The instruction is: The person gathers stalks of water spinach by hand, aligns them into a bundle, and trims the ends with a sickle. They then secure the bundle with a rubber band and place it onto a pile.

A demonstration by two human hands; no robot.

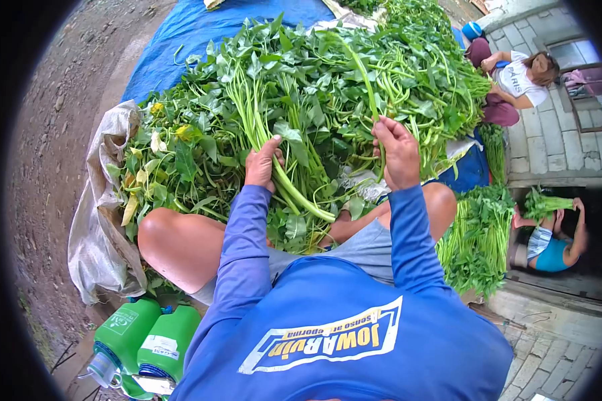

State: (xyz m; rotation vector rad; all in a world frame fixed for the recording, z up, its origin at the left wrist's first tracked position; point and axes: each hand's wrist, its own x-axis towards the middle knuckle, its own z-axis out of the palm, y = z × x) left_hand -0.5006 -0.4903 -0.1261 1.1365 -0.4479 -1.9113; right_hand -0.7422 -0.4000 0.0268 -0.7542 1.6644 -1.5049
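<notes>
My left hand (262, 164) is closed around a bunch of long-stemmed leafy greens (249, 113) that look like water spinach. The leaves point away from me and the stem ends stick out toward my lap. My right hand (399, 152) pinches a single long green stem (362, 72) between thumb and fingers, apart from the bunch. Beyond both hands spreads a big heap of the same greens (201, 110), with some yellowed leaves at its left side. My bent knees stand on either side of the near edge.
A blue tarp (157, 57) lies under the heap, and a pale woven sack (104, 214) is at left. Green jugs (170, 341) stand at lower left. More greens (478, 234) lie at right. One person (518, 83) sits at upper right; another (555, 244) holds a bunch.
</notes>
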